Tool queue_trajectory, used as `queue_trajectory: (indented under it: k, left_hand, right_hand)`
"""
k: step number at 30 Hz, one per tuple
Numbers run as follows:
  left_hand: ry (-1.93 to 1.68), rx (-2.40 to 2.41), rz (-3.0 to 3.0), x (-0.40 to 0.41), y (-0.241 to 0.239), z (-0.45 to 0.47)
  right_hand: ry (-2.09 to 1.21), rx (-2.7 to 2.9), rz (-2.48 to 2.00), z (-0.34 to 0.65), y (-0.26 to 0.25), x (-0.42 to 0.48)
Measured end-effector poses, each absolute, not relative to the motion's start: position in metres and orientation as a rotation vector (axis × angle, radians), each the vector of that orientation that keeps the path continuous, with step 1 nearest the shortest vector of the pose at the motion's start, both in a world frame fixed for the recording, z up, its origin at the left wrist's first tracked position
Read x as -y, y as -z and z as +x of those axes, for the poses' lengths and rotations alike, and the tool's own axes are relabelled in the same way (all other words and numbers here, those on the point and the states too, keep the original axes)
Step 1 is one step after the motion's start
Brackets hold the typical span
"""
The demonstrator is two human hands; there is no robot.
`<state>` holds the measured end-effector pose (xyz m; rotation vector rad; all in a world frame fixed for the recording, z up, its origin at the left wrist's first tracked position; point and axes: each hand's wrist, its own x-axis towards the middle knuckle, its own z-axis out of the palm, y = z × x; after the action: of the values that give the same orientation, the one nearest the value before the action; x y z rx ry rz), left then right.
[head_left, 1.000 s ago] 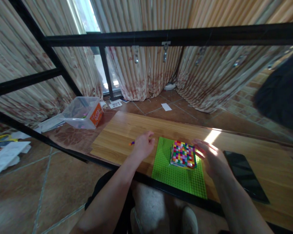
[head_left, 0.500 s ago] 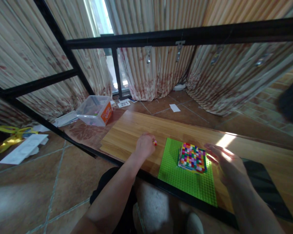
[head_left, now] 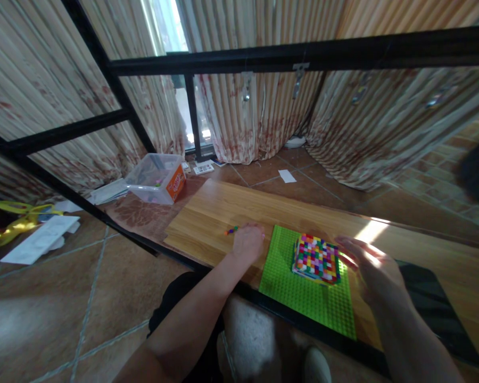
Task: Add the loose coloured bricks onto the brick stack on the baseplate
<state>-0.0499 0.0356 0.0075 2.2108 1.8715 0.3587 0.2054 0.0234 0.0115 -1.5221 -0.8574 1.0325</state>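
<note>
Green is the colour of the one flat bumpy plate (head_left: 299,290) that lies on our wooden table (head_left: 207,213). On it stands one block of little bricks (head_left: 316,259) in many colours: red, yellow, white, blue, green and pink. The block sits at the far end of the plate, a bit to the right.

We have two hands out. Our left hand (head_left: 248,242) rests on the wood just beside the left edge of the green plate. Its fingers are curled down loosely, and we cannot tell if they pinch anything. A few tiny loose bricks (head_left: 231,231) lie on the wood just left of this hand, not touching it. They are too small for us to count.

Our right hand (head_left: 373,271) is open, with the fingers spread and pointing to the left. It is just beside the right side of the colourful block. We cannot tell if the fingertips touch it. A patch of sun falls on this hand.

One flat black thing like a tablet (head_left: 435,303) lies on the table under our right arm.

On the floor past the table we see one clear box (head_left: 155,178) with an orange label. Two small white papers (head_left: 286,175) lie near the striped curtains (head_left: 263,117). One black bar (head_left: 303,53) runs across in front of us.
</note>
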Motion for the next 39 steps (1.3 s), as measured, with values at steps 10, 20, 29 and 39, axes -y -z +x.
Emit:
queue_trajectory:
  k: [10,20,29,39]
  left_hand:
    - [-0.282,-1.917,2.226,-0.032,-0.011,-0.036]
    - [-0.639,-1.741,2.113,-0.030,-0.015,-0.035]
    - [-1.221,-1.013,1.368,-0.025,-0.025,-0.013]
    - [-1.262,-0.852,1.234,-0.020,-0.027,-0.001]
  right_hand:
    - [-1.006,0.854,-1.518,0.198,-0.022,-0.021]
    - [-0.762,0.999,-1.491,0.195,-0.024,-0.019]
    - [-0.486,1.405,-1.259,0.157,-0.037,-0.008]
    - [-0.495,1.635,-1.212,0.152,-0.031,-0.008]
